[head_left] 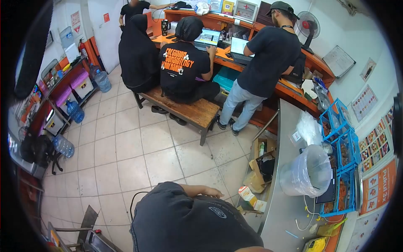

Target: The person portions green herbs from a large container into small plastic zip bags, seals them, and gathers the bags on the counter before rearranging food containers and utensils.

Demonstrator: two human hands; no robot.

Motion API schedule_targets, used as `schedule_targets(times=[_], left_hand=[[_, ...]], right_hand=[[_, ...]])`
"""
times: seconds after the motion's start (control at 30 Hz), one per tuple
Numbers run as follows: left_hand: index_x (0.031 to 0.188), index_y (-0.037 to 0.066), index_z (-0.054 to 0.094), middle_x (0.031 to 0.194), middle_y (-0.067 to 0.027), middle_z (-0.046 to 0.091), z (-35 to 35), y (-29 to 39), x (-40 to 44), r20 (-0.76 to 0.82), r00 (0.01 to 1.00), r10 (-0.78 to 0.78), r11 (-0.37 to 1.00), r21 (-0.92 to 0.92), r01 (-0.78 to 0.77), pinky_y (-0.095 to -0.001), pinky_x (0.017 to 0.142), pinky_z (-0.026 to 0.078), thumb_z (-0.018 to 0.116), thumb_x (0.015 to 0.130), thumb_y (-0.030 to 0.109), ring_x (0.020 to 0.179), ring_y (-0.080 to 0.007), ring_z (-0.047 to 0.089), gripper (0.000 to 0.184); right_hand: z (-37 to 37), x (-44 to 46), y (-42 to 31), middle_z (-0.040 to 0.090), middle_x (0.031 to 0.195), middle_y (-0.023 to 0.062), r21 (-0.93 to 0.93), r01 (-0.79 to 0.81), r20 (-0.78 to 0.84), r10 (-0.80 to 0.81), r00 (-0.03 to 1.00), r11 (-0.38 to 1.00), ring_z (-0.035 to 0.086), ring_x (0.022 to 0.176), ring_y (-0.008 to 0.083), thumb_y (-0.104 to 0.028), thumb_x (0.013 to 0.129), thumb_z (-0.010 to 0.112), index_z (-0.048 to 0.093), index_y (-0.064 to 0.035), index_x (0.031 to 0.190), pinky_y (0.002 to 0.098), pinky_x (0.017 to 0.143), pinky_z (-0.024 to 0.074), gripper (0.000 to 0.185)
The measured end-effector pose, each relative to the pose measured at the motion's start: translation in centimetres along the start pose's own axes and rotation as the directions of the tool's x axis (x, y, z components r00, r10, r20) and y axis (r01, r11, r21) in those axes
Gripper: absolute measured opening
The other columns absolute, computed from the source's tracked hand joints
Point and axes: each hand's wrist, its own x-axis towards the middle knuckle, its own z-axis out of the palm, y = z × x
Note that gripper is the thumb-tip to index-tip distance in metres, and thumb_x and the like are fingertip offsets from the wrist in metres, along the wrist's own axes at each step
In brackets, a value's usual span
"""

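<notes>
At the bottom, my own dark T-shirt with a small printed emblem fills the view. My left forearm reaches across in front of my body. My left hand hangs above the tiled floor with its fingers loosely stretched, holding nothing. An orange-and-white carton is the nearest thing to it, on the right, apart from the fingers. A bit of bare arm shows at the bottom edge, but my right hand is out of view.
A steel counter runs along the right, bearing a plastic-lined bucket and blue baskets. Ahead, two people sit on a wooden bench; another stands at a laptop. Water bottles stand left.
</notes>
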Motion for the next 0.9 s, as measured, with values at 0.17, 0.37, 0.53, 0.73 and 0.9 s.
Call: schedule_targets(times=[0.17, 0.37, 0.53, 0.73, 0.9], left_hand=[[0.116, 0.009, 0.064, 0.111, -0.0175, 0.065, -1.7, -5.9, -1.7, -0.084, 0.964, -0.252, 0.671, 0.702, 0.237, -0.0441, 0.093, 0.042, 0.054, 0.088, 0.046, 0.111, -0.0305, 0.056, 0.047], [0.116, 0.008, 0.064, 0.111, -0.0176, 0.065, -2.7, -7.4, -4.4, -0.175, 0.953, -0.248, 0.651, 0.699, 0.297, -0.0443, 0.092, 0.042, 0.055, 0.087, 0.048, 0.111, -0.0311, 0.057, 0.050], [0.116, 0.007, 0.065, 0.111, -0.0177, 0.065, -2.1, -7.4, -4.9, -0.129, 0.964, -0.233, 0.633, 0.732, 0.251, -0.0446, 0.092, 0.042, 0.056, 0.085, 0.050, 0.111, -0.0317, 0.057, 0.053], [0.115, 0.006, 0.065, 0.112, -0.0178, 0.065, -1.3, -4.4, -1.3, 0.007, 1.000, -0.027, 0.796, 0.605, 0.017, -0.0448, 0.092, 0.043, 0.057, 0.084, 0.052, 0.111, -0.0324, 0.057, 0.056], [0.115, 0.005, 0.065, 0.112, -0.0179, 0.065, -0.1, -2.8, -1.1, 0.007, 1.000, 0.018, 0.930, 0.366, -0.019, -0.0450, 0.092, 0.043, 0.058, 0.083, 0.054, 0.111, -0.0329, 0.058, 0.059]], right_hand=[[0.8, -0.2, -1.0, 0.050, 0.129, 0.0175, 0.087, 0.035, -0.023, -0.033, 0.999, 0.996, 0.048, 0.120, 0.0283, -0.047, 0.097, 0.040, 0.037, -0.0017, 0.138, 0.0427, 0.103, 0.0371, 0.061], [-0.4, -1.2, -0.6, 0.050, 0.129, 0.0178, 0.161, 0.025, -0.097, -0.009, 0.995, 0.987, 0.048, 0.120, 0.0278, -0.045, 0.097, 0.042, 0.037, -0.0014, 0.138, 0.0415, 0.103, 0.0376, 0.060], [-3.5, -3.5, 1.4, 0.050, 0.128, 0.0181, 0.284, -0.010, -0.251, 0.084, 0.964, 0.959, 0.048, 0.120, 0.0274, -0.043, 0.097, 0.044, 0.037, -0.0012, 0.138, 0.0404, 0.102, 0.0381, 0.059], [-5.5, -6.3, 3.7, 0.050, 0.128, 0.0184, 0.434, 0.027, -0.425, 0.179, 0.887, 0.900, 0.048, 0.120, 0.0269, -0.041, 0.097, 0.046, 0.037, -0.0010, 0.138, 0.0392, 0.102, 0.0386, 0.058], [-2.6, -4.5, 2.0, 0.050, 0.128, 0.0184, 0.338, 0.023, -0.361, 0.107, 0.926, 0.941, 0.048, 0.121, 0.0268, -0.041, 0.097, 0.046, 0.037, -0.0010, 0.138, 0.0390, 0.102, 0.0384, 0.058]])
